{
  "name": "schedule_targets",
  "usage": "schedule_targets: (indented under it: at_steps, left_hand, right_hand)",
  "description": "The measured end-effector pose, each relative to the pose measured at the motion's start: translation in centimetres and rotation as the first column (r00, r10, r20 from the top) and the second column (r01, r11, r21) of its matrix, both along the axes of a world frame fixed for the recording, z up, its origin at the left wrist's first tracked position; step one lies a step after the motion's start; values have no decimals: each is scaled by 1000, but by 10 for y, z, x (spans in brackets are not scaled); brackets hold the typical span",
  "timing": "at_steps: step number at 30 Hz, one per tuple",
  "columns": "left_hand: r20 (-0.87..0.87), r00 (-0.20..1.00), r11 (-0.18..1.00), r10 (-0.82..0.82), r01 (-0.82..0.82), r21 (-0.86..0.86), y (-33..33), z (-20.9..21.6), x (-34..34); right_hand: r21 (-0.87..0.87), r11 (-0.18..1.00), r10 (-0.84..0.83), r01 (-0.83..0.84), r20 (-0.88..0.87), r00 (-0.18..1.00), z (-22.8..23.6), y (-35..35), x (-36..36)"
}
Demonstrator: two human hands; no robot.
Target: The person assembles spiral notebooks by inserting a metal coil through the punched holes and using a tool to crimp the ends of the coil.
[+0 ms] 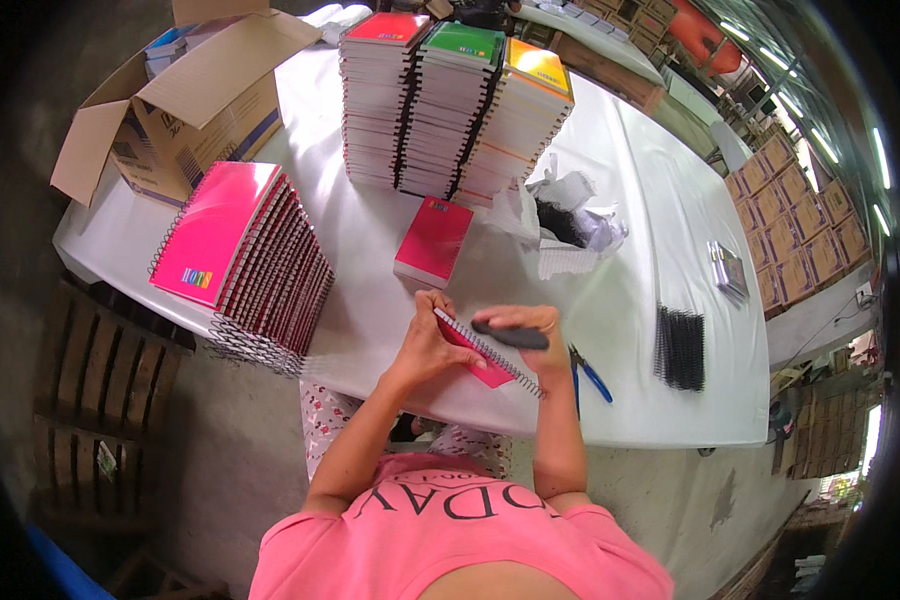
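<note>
My left hand (432, 345) is closed round a small pink-red notebook (492, 373), held tilted over the table's front edge. A dark wire spiral (526, 381) runs along its upper edge and sticks out past the lower right corner. My right hand (547, 322) grips a dark, oblong, flat pad (511, 334) close above the spiral; whether it touches the coil I cannot tell. Just right of that hand lie blue-handled pliers (592, 377). Beyond my hands sits a short stack of pink-red covers or pages (434, 243).
Spiral-bound pink notebooks (217, 235) are piled at left. Tall red, green and yellow notebook stacks (450, 110) stand at the back. An open carton (200, 110) is at far left, crumpled plastic (575, 225) behind right, black spirals (679, 348) at right on the white table (650, 420).
</note>
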State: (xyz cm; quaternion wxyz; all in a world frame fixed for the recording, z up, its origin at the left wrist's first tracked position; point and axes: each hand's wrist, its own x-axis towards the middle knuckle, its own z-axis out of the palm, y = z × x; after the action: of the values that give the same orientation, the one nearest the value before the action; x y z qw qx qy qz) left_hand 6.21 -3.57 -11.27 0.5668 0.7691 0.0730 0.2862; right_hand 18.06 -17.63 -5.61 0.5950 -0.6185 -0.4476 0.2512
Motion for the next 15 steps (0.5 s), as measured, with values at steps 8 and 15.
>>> schedule_targets:
  at_steps: [8, 15]
  left_hand:
    - [65, 997, 994, -36, 43, -101, 3, -9, 4]
    - [20, 1000, 985, -6, 9, -174, 1, -7, 2]
  right_hand:
    - [-74, 995, 81, -74, 95, 992, 15, 16, -7]
    - [-108, 793, -493, 599, 465, 736, 5, -44, 33]
